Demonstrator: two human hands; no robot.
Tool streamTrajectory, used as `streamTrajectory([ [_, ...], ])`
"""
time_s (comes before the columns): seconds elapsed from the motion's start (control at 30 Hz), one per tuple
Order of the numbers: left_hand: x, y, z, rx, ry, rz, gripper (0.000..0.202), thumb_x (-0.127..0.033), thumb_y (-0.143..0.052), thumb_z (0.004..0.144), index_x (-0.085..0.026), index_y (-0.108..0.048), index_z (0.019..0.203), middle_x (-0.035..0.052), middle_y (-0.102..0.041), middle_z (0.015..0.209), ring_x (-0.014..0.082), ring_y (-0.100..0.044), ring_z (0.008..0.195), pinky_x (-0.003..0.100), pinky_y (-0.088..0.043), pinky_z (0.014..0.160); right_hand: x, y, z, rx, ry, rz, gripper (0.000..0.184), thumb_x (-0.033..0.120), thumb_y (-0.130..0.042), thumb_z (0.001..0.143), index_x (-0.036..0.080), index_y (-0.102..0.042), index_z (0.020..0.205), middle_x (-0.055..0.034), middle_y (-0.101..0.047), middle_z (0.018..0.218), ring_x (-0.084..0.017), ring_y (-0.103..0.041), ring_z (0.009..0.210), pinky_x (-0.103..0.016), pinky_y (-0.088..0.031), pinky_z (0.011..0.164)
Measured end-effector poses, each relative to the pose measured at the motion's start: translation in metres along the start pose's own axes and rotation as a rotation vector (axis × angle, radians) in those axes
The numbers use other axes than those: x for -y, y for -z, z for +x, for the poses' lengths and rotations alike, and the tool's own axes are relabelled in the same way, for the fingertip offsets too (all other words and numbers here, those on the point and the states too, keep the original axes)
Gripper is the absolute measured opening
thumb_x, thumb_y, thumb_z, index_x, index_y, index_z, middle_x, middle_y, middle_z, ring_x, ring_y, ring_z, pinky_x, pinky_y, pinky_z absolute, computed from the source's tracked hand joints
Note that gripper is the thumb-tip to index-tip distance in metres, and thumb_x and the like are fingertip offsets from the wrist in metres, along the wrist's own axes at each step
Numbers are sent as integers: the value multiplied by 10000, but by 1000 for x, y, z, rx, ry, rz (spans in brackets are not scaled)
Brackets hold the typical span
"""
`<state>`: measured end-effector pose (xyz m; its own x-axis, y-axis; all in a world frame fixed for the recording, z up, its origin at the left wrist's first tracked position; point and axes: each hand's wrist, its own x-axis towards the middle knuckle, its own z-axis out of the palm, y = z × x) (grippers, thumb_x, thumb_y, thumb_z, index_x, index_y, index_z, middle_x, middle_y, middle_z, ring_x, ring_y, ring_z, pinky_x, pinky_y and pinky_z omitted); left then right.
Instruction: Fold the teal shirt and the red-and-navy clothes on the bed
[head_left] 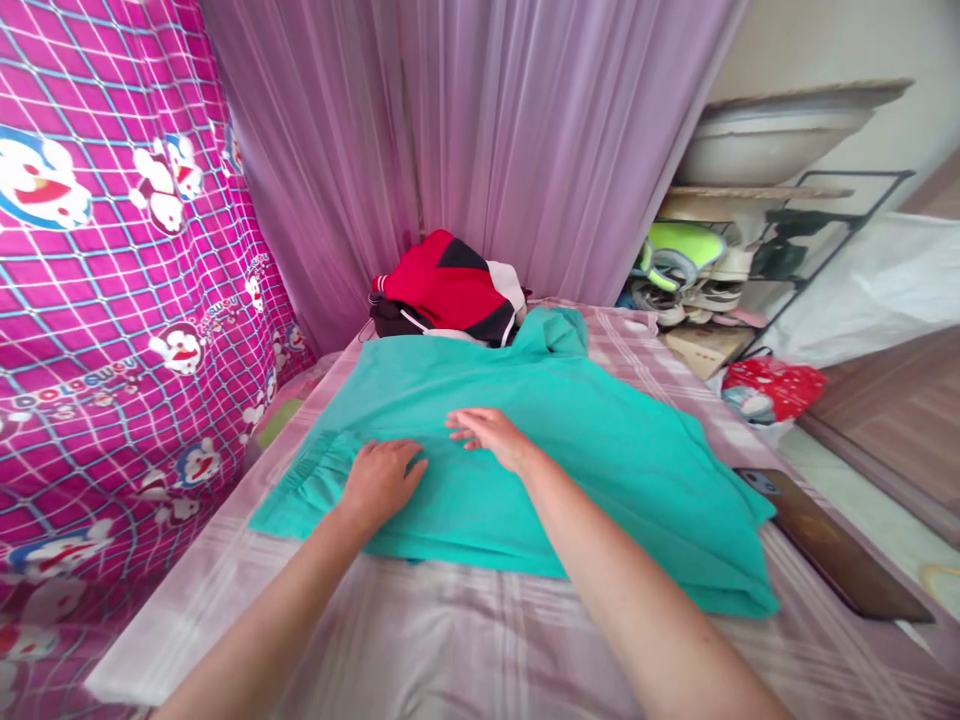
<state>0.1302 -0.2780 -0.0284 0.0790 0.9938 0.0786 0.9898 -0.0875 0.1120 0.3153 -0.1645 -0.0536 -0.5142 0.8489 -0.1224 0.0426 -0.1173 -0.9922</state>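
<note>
A turquoise garment [600, 430] lies spread across the surface in front of me, with a gathered band at its left and a bunched part at its far edge. My left hand [384, 478] rests on or just over its left portion, palm down, fingers a little bent and thumb apart. Toward the middle of the cloth is my right hand [489, 434], with fingers stretched out and nothing in them. Whether the right hand touches the fabric I cannot tell.
Red, black and white clothing [457, 285] is heaped behind the garment. A dark phone [840, 550] lies on the checked cloth cover [450, 640] at right. Purple curtains [480, 130] hang behind, a pink patterned curtain [127, 300] at left. A shoe rack [795, 290] stands at back right.
</note>
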Motion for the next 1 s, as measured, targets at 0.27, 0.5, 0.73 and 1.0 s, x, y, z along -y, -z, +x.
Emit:
streamTrajectory([
  [0.27, 4, -20, 71, 33, -92, -20, 472, -457, -401, 983, -246, -563, 1373, 73, -554, 1457, 263, -488, 1356, 513, -340, 1150, -18, 48, -10, -36, -80, 837, 204, 238, -518, 975, 190, -713, 1008, -51, -766, 1039, -124, -721, 887, -223, -567, 708],
  [0.5, 21, -62, 75, -65, -64, 27, 544, -529, -371, 980, -306, -458, 1468, 60, -457, 1539, 261, -394, 1431, 520, -291, 1181, -20, 48, -4, -12, -123, 980, 193, 225, -513, 981, 188, -697, 1022, -51, -766, 1026, -129, -721, 882, -244, -569, 714],
  [0.73, 37, -52, 104, 14, 66, 102, 649, -562, -275, 984, -207, -386, 1516, 100, -360, 1591, 285, -302, 1477, 532, -250, 1193, -21, 48, 1, -27, -153, 1006, 188, 234, -519, 978, 187, -698, 1011, -48, -770, 986, -126, -720, 836, -247, -560, 700],
  [1.0, 60, -36, 143, 174, 209, 74, 636, -550, -218, 982, -258, -330, 1535, 70, -284, 1628, 311, -262, 1489, 661, -274, 1128, -25, 51, 3, 3, -139, 1003, 149, 247, -580, 949, 187, -689, 1032, -52, -764, 993, -130, -715, 829, -255, -556, 711],
])
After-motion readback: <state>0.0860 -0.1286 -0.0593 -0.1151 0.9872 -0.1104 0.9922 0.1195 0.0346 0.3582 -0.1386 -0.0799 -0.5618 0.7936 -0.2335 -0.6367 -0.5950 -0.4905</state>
